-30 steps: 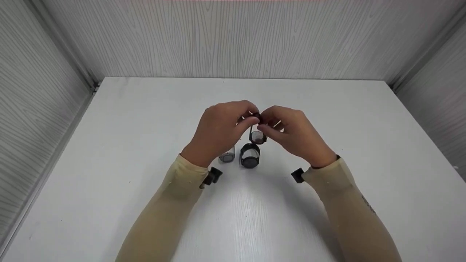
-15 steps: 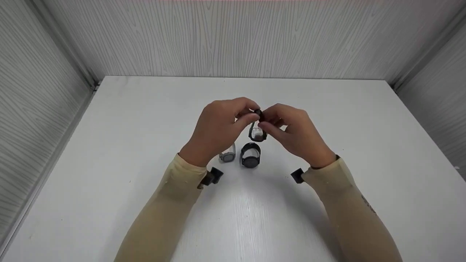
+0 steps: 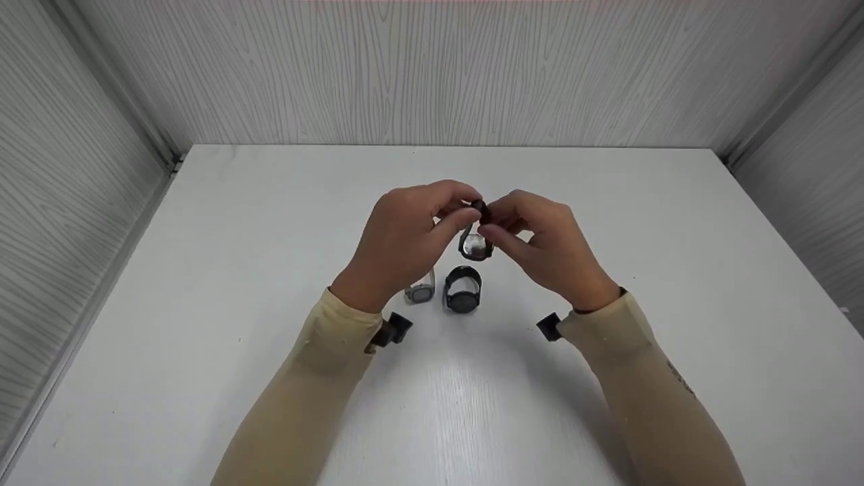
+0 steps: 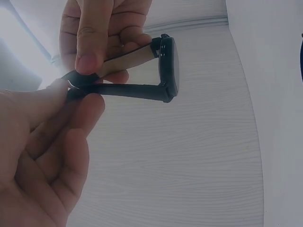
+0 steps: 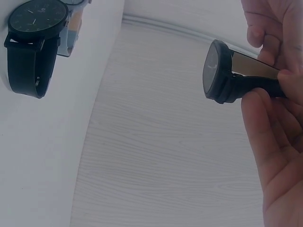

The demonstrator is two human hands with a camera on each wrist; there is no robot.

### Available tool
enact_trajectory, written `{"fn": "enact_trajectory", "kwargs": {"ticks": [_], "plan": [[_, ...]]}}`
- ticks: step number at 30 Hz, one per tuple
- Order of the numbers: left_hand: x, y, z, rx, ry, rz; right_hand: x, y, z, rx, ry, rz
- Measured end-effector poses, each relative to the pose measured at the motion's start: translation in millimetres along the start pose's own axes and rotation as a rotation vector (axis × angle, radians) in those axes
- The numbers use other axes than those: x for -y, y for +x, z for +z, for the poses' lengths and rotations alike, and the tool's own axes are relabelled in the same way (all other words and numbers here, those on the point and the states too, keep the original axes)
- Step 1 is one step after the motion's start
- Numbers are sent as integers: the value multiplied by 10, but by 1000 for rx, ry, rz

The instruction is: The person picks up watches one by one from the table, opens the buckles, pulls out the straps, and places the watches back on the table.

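Both hands hold a dark wristwatch [image 3: 476, 248] above the table, its strap ends brought together between the fingertips. My left hand [image 3: 415, 236] pinches the strap between thumb and fingers; my right hand [image 3: 540, 243] pinches it from the other side. In the left wrist view the watch case [image 4: 168, 69] stands out to the right of the fingers, the strap forming a narrow loop with a tan inner face. The right wrist view shows the same watch [image 5: 220, 73], dial facing left. Fingers cover the strap's buckle area.
A black watch [image 3: 463, 300] stands on the white table [image 3: 270, 236] just below the hands, with a grey watch [image 3: 420, 293] left of it, partly behind the left hand. Wood-grain panels [image 3: 432, 74] rise at the back and sides.
The held watch has lifted and shifted slightly, and its case is turned a little. Both hands have moved up slightly and keep their hold on the strap.
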State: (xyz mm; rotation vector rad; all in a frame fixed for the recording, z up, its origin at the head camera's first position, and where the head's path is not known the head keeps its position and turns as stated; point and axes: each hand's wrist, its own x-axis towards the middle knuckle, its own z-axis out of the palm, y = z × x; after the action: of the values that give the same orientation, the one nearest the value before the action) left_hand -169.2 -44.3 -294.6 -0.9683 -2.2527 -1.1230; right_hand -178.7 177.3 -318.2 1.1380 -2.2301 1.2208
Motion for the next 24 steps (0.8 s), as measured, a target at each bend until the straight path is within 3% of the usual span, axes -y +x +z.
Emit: {"fn": "enact_trajectory", "kwargs": {"ticks": [7,19,24], "plan": [[5,2,14,-29,-95,18,36,9,-14,-28,10,-25],[-2,-9,72,-88,-157,32,40,-4,2,-61,-12,-45],[-1,3,70,-80,-199,-3,33,10,-3,-51,-14,-50]]}}
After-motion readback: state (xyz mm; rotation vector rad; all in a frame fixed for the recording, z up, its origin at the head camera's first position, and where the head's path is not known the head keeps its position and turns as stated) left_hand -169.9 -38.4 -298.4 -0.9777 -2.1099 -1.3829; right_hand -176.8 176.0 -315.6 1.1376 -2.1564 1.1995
